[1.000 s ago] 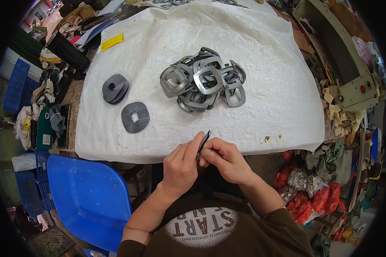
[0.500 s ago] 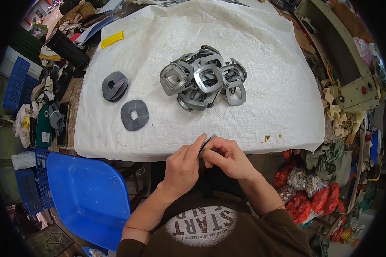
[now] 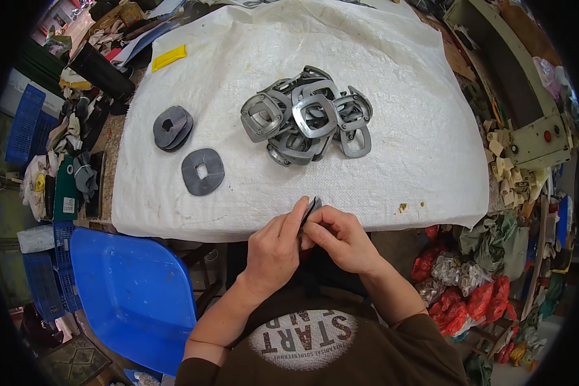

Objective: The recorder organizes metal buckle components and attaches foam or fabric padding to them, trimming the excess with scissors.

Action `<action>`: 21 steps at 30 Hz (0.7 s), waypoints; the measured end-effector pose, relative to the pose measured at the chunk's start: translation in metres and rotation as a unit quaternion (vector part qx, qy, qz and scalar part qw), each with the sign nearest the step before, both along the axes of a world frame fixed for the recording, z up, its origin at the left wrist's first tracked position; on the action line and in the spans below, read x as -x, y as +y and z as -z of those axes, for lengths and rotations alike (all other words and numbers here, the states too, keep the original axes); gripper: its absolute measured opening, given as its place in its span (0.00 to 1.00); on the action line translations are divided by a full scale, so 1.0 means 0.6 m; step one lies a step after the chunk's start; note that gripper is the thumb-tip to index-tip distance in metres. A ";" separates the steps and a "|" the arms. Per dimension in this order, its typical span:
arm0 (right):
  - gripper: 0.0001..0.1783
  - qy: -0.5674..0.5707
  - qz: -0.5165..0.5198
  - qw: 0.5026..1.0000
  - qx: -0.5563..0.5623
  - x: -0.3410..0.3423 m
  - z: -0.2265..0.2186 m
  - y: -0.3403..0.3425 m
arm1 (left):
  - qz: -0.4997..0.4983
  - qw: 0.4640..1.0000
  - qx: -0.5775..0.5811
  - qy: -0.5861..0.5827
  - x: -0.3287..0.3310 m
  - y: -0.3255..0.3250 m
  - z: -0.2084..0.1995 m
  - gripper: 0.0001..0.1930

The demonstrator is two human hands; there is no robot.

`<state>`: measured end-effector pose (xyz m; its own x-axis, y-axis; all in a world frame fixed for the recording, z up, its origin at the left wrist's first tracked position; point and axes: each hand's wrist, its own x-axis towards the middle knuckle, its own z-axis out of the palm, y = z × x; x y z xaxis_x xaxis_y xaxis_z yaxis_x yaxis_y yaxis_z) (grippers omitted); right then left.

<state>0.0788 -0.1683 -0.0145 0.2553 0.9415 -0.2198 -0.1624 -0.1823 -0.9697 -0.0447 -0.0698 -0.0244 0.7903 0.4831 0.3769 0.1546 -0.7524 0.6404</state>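
1 gray piece (image 3: 314, 207), mostly hidden

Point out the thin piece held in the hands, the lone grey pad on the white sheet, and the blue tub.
Thin piece (image 3: 315, 206), head view: its exposed grey upper part.
Lone grey pad (image 3: 203, 186), head view: its face, below the central hole.
Blue tub (image 3: 134, 289), head view: its bare inside.

"How does the light fall?"
"Bright and even on the white sheet (image 3: 418, 128), with soft shadows beneath the metal frames (image 3: 315, 114) upon it."
"Any distortion?"
"Right of the sheet, the machine housing (image 3: 538, 147) curves; far outside it, everything blackens."
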 end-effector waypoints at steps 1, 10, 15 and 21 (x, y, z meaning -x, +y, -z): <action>0.07 0.014 0.000 1.000 -0.006 0.000 0.000 0.000 | 0.000 1.000 0.000 0.000 0.001 0.000 -0.001 0.26; 0.07 0.009 0.006 1.000 -0.003 -0.001 -0.006 -0.002 | 0.002 0.999 -0.044 0.021 -0.001 -0.001 -0.010 0.24; 0.07 0.028 0.019 0.999 -0.001 0.000 -0.001 -0.002 | 0.022 0.999 0.036 0.021 0.001 -0.004 -0.008 0.23; 0.06 0.003 0.038 0.999 -0.013 0.001 0.005 -0.008 | 0.079 0.978 0.195 -0.009 0.005 -0.001 -0.016 0.23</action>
<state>0.0781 -0.1732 -0.0174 0.3249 0.9251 -0.1966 -0.1798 -0.1437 -0.9732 -0.0478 -0.0702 -0.0149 0.8615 0.4652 0.2034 0.0417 -0.4641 0.8848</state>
